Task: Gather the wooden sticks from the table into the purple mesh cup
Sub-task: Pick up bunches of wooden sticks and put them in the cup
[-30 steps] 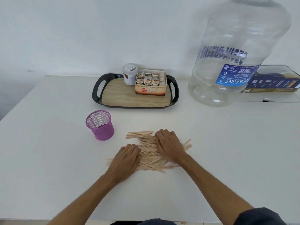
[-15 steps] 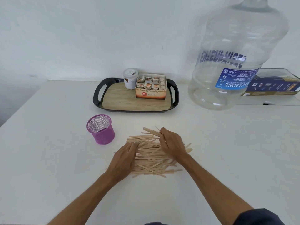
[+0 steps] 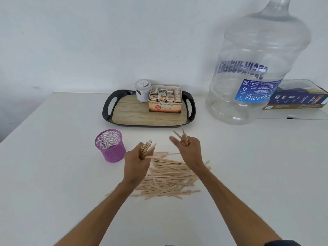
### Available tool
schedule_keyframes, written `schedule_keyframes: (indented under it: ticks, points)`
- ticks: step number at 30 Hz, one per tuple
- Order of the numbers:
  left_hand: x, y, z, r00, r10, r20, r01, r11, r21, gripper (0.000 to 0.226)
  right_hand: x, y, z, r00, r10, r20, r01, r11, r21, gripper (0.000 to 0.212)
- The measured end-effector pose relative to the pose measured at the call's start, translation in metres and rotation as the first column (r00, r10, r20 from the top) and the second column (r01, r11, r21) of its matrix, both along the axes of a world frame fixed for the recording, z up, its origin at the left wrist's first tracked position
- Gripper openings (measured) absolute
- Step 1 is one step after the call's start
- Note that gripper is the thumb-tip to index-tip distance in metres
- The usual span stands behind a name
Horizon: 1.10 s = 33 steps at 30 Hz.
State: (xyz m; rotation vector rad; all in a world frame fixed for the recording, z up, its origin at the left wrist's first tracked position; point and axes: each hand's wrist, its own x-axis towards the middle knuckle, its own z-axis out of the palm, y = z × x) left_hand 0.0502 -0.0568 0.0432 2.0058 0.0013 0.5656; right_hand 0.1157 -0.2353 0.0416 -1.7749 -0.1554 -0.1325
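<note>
**Both hands lifted with sticks**

Earlier flat on the pile, the left hand [image 3: 135, 161] and right hand [image 3: 189, 150] had risen, each gripping a bundle. Pale, flat wooden sticks [image 3: 168, 178] lay heaped on the table [image 3: 53, 174], right of the upright purple mesh cup [image 3: 110, 146].

Water jug [image 3: 255, 68] neck cut off at top; blue box [image 3: 300, 96] clipped at right edge.

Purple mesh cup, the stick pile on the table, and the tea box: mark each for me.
purple mesh cup [image 3: 113, 151]: head view, front mesh wall.
stick pile [image 3: 170, 176]: head view, middle of the heap.
tea box [image 3: 164, 107]: head view, printed front face.
</note>
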Motion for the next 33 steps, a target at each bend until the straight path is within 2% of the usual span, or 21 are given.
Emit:
schedule_keyframes:
  ticks: [5,10,14,17,22,27,33]
  points:
    - [0.014,-0.012,0.015,0.999,-0.001,-0.033,-0.009,0.958,-0.287,0.053,0.007,0.011,0.007,0.997,-0.069,-0.045,0.075,0.986,0.147,0.069]
    - [0.024,-0.01,0.016,0.997,-0.029,-0.074,-0.003,0.917,-0.4,0.061,0.008,0.015,0.007,0.989,-0.151,-0.005,0.149,0.973,0.176,0.064]
    - [0.022,-0.01,0.009,0.994,-0.023,-0.104,-0.02,0.917,-0.398,0.061,0.0,0.021,-0.004,0.97,-0.239,0.035,0.233,0.964,0.126,0.06]
    - [0.018,-0.014,0.001,0.993,0.04,-0.111,-0.078,0.93,-0.36,0.06,-0.005,0.023,-0.017,0.961,-0.274,0.047,0.268,0.958,0.107,0.056]
    - [0.022,-0.016,0.008,0.991,0.108,-0.079,-0.131,0.908,-0.399,0.059,-0.009,0.026,-0.018,0.956,-0.29,0.044,0.282,0.951,0.129,0.056]
    - [0.027,-0.017,0.015,0.995,0.101,0.004,-0.091,0.914,-0.396,0.06,-0.005,0.025,-0.009,0.948,-0.308,0.086,0.285,0.936,0.206,0.057]
    - [0.019,-0.015,-0.013,0.995,0.087,-0.037,-0.095,0.938,-0.335,0.061,-0.014,0.027,-0.025,0.958,-0.281,0.055,0.269,0.949,0.161,0.056]
